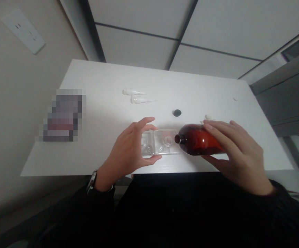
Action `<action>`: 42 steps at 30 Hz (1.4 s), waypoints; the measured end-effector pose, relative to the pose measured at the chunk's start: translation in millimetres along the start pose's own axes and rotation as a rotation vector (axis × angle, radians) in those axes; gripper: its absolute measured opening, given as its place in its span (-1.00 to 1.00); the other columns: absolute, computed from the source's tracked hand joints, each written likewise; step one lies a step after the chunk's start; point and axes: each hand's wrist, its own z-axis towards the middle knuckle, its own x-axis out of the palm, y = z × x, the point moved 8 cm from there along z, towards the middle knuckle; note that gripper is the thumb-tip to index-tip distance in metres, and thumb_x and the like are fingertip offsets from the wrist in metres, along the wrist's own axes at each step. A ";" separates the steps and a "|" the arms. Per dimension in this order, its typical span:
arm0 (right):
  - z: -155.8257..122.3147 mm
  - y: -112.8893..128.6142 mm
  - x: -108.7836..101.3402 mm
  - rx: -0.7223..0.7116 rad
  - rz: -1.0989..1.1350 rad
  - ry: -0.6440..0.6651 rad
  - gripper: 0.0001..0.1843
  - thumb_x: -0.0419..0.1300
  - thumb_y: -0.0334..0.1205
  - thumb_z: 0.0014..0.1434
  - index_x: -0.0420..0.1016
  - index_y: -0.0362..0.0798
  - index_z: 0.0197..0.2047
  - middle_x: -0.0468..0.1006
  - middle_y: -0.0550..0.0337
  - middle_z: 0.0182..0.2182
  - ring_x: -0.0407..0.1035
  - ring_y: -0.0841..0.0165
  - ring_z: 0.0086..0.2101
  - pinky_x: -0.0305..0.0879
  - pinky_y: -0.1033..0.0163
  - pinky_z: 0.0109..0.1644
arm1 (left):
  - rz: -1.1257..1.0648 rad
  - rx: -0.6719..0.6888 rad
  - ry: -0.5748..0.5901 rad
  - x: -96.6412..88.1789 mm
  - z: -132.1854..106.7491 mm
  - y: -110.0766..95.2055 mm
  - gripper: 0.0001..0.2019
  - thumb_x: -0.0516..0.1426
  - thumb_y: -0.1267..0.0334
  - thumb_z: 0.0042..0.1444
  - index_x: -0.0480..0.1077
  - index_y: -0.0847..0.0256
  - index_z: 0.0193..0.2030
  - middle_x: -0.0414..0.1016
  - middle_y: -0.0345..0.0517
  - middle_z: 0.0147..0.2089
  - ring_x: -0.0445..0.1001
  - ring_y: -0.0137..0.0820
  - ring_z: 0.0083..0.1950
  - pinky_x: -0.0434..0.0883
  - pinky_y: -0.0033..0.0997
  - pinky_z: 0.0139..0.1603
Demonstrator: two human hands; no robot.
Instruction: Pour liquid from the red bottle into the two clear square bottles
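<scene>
My right hand (238,151) is wrapped round a glossy reddish-brown bottle (194,139), which is tipped over with its uncapped neck facing left. The mouth hangs at the right edge of a clear plastic box (166,143) with round shapes inside. Whether any liquid leaves the bottle cannot be made out. My left hand (131,146) curves round the left part of the box, thumb on the near side and fingers on the far side. A small black cap (177,113) lies on the table beyond the bottle's neck.
Two clear tapered nozzles (140,99) lie at the back of the white table (98,89). Near my right fingertips is a small white piece (208,117). A blurred-out flat object (64,115) sits on the left, by the wall. White panels stand behind the table.
</scene>
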 end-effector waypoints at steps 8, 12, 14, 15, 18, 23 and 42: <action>3.4 1.8 -0.9 -0.030 -0.026 -0.005 -0.04 0.38 -0.32 0.27 0.01 0.09 0.58 0.59 -0.17 0.17 0.55 -0.11 0.11 0.55 -0.29 0.15 | -0.005 -0.011 -0.006 2.4 0.5 2.5 -0.25 0.48 0.27 -0.06 0.23 0.11 0.22 0.45 0.06 0.28 0.56 -0.06 0.23 0.54 -0.02 0.27; 4.9 1.2 -3.0 -0.048 -0.050 -0.019 -0.04 0.39 -0.31 0.26 0.02 0.08 0.58 0.61 -0.14 0.15 0.57 -0.08 0.08 0.56 -0.25 0.13 | -0.008 -0.006 -0.013 1.9 0.6 1.9 -0.23 0.48 0.26 -0.05 0.21 0.11 0.24 0.44 0.06 0.29 0.55 -0.06 0.25 0.53 0.00 0.30; 5.2 0.0 -2.8 -0.042 -0.052 -0.005 -0.04 0.39 -0.33 0.26 0.02 0.10 0.58 0.60 -0.12 0.16 0.56 -0.06 0.10 0.55 -0.24 0.16 | -0.014 -0.013 -0.008 1.7 0.7 1.7 -0.24 0.47 0.25 -0.04 0.21 0.11 0.24 0.45 0.06 0.28 0.55 -0.06 0.24 0.53 0.00 0.29; 5.3 0.4 -3.2 -0.050 -0.055 -0.005 -0.05 0.39 -0.33 0.26 0.03 0.08 0.57 0.60 -0.13 0.17 0.56 -0.07 0.11 0.55 -0.24 0.16 | -0.017 -0.019 -0.004 1.7 0.8 1.9 -0.24 0.47 0.25 -0.04 0.21 0.10 0.25 0.45 0.06 0.27 0.55 -0.05 0.24 0.53 0.01 0.29; 6.0 2.9 -4.6 -0.088 -0.068 -0.018 -0.07 0.40 -0.34 0.24 0.09 -0.04 0.55 0.60 -0.21 0.16 0.55 -0.11 0.09 0.54 -0.27 0.14 | -0.021 -0.034 0.006 1.7 0.8 2.4 -0.23 0.47 0.23 -0.03 0.21 0.08 0.27 0.45 0.05 0.28 0.55 -0.04 0.25 0.53 0.03 0.29; 7.3 4.2 -4.4 -0.115 -0.081 -0.021 -0.12 0.43 -0.36 0.20 0.19 -0.14 0.50 0.60 -0.26 0.14 0.57 -0.13 0.06 0.54 -0.26 0.12 | -0.015 -0.037 0.004 1.4 0.2 2.9 -0.22 0.47 0.26 -0.05 0.22 0.09 0.27 0.41 0.09 0.34 0.52 -0.02 0.29 0.52 0.02 0.32; 7.6 2.3 -6.6 -0.120 -0.101 0.001 -0.12 0.37 -0.33 0.27 0.10 0.01 0.55 0.60 -0.11 0.18 0.55 -0.05 0.10 0.50 -0.19 0.19 | -0.033 -0.044 0.006 2.1 0.1 4.1 -0.20 0.46 0.23 -0.02 0.19 0.08 0.31 0.43 0.09 0.32 0.53 -0.02 0.29 0.50 0.02 0.33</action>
